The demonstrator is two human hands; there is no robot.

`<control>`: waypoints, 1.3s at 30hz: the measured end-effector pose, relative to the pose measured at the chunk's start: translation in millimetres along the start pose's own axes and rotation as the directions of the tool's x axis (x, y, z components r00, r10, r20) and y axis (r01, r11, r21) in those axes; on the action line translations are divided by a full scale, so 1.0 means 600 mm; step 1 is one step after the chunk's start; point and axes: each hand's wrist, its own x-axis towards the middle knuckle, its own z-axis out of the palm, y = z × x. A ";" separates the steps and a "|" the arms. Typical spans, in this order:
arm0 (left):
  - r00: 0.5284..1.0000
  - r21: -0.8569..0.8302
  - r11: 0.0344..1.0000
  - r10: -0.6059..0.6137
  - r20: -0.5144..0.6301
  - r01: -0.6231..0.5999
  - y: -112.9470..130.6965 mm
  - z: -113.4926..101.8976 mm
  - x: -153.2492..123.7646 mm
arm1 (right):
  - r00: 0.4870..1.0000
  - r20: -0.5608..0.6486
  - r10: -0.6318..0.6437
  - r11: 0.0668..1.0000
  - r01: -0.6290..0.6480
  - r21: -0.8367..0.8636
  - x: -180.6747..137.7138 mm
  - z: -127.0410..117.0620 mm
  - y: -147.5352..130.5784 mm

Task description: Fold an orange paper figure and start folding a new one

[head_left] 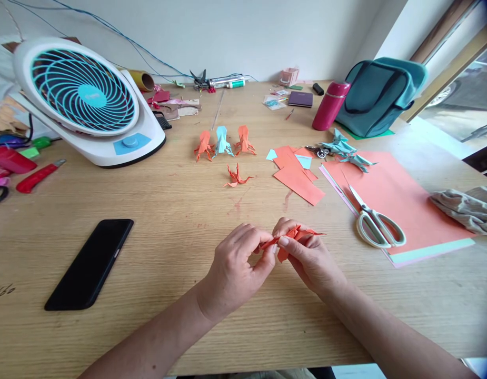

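Head view: left of the scissors (370,212), both hands (237,258) (318,263), nearly closed, pinch an orange paper figure (294,233), probably steadying its thin strips

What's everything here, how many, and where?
Folded piece: 1, orange, front, held
Standing figures: 3, two orange, one blue, centre
Spiky figure: 1, orange, centre
Other figures: several, blue, right
Scraps: several, orange and blue, centre-right
Sheets: several, orange uppermost, right
Scissors: 1, white-handled, over sheets
Cloth: 1, grey, right
Bag: 1, teal, back right
Bottle: 1, pink, beside bag
Flat object: 1, purple, back
Fan: 1, white-blue, left
Knife: 1, red, left
Phone: 1, black, left
Table: 1, brown, underneath
Clutter: many, mixed, back, left
Left hand: 1, bare, front
Right hand: 1, bare, front
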 end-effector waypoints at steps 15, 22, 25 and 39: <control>0.998 0.157 0.986 0.059 0.007 -0.060 0.000 -0.003 0.003 | 0.999 0.024 -0.039 0.962 0.044 -0.270 0.008 -0.020 -0.019; 1.000 0.084 0.996 -0.008 0.019 0.006 0.001 -0.003 0.002 | 1.000 0.015 0.026 0.971 -0.022 -0.239 0.008 -0.019 -0.014; 0.992 -0.018 0.992 -0.123 0.017 0.124 0.001 -0.003 0.005 | 0.999 0.015 0.031 0.984 -0.028 -0.177 0.010 -0.022 -0.010; 0.995 -0.103 0.990 -0.102 -0.018 0.099 -0.010 -0.001 0.009 | 0.996 -0.059 0.060 0.992 -0.066 -0.109 0.011 -0.018 -0.009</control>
